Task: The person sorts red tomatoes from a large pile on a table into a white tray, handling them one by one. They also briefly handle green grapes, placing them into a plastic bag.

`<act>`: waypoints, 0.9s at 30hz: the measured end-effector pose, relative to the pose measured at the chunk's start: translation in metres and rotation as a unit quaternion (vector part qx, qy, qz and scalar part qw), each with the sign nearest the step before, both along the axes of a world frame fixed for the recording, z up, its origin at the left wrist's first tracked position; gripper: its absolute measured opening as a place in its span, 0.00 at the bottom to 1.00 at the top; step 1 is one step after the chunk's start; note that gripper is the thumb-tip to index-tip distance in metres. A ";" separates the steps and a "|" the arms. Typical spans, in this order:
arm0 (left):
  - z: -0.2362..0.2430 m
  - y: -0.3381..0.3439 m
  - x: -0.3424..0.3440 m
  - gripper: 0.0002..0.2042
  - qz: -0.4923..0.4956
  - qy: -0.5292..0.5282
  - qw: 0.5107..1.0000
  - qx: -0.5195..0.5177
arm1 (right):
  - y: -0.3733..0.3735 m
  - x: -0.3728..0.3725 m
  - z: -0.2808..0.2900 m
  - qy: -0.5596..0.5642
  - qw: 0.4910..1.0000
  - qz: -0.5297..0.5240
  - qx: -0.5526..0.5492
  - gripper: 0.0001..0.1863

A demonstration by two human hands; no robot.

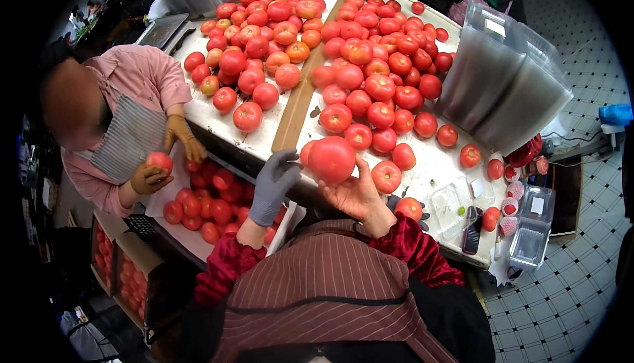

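Note:
A large red tomato [331,160] sits in my bare right hand [356,195], its fingers cupped beneath and beside it. My left hand [274,183], in a grey glove, is just left of that tomato, fingers stretched and slightly apart, holding nothing. A smaller tomato [306,152] shows partly behind the large one, near my left fingertips; I cannot tell whether they touch it. By my right wrist, another tomato [409,208] rests beside a loose grey glove [423,216]. Many tomatoes [380,88] cover the white table [300,122] beyond my hands.
A wooden strip [297,115] divides the table. Stacked clear plastic containers [489,76] stand at the right, with a phone [472,231] near the edge. At left, a co-worker in yellowish gloves [150,178] holds a tomato [159,161] above a tomato-filled box [289,230].

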State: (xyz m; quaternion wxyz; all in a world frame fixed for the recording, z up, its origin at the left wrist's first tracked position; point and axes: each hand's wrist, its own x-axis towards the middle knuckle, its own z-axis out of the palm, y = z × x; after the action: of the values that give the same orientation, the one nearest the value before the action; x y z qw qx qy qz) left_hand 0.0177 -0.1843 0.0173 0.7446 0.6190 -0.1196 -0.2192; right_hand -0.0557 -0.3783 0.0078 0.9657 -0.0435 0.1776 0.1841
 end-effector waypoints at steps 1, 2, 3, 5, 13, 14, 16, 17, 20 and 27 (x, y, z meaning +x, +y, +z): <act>0.002 -0.005 -0.003 0.26 -0.006 -0.056 0.998 0.018 | 0.001 0.000 -0.001 0.006 1.000 0.002 0.014 0.43; 0.005 -0.010 -0.005 0.28 -0.014 -0.111 0.993 0.034 | 0.002 -0.001 0.000 0.016 1.000 -0.003 0.003 0.43; 0.010 -0.014 -0.007 0.38 -0.015 -0.123 0.990 0.062 | 0.003 -0.001 0.000 0.025 1.000 -0.009 -0.009 0.42; 0.022 -0.022 -0.008 0.41 0.004 -0.331 0.932 0.150 | 0.006 -0.002 0.002 0.033 0.996 -0.011 -0.079 0.40; -0.008 -0.036 0.005 0.35 -0.061 0.060 0.989 -0.123 | -0.001 -0.020 -0.009 -0.027 0.901 -0.048 -0.431 0.20; -0.010 -0.034 0.005 0.33 -0.081 0.224 0.941 -0.242 | -0.004 -0.024 -0.005 -0.033 0.910 -0.060 -0.409 0.19; -0.010 -0.032 0.008 0.27 -0.126 0.322 0.892 -0.293 | -0.007 -0.029 -0.001 0.002 0.879 -0.072 -0.472 0.15; -0.017 -0.036 0.012 0.25 -0.139 0.325 0.888 -0.294 | -0.009 -0.032 -0.005 0.010 0.869 -0.068 -0.491 0.14; -0.024 -0.043 0.007 0.25 -0.121 0.347 0.883 -0.292 | -0.001 -0.049 -0.009 0.006 0.857 -0.059 -0.512 0.13; -0.028 -0.053 0.008 0.29 -0.146 0.518 0.738 -0.407 | 0.000 -0.065 -0.020 -0.027 0.815 -0.063 -0.576 0.15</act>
State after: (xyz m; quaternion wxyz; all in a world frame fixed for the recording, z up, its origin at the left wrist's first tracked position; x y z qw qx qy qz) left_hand 0.0255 -0.2371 -0.0108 0.8314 0.0226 0.1184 -0.5425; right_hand -0.1211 -0.3778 -0.0124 0.7780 -0.5855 0.2274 -0.0146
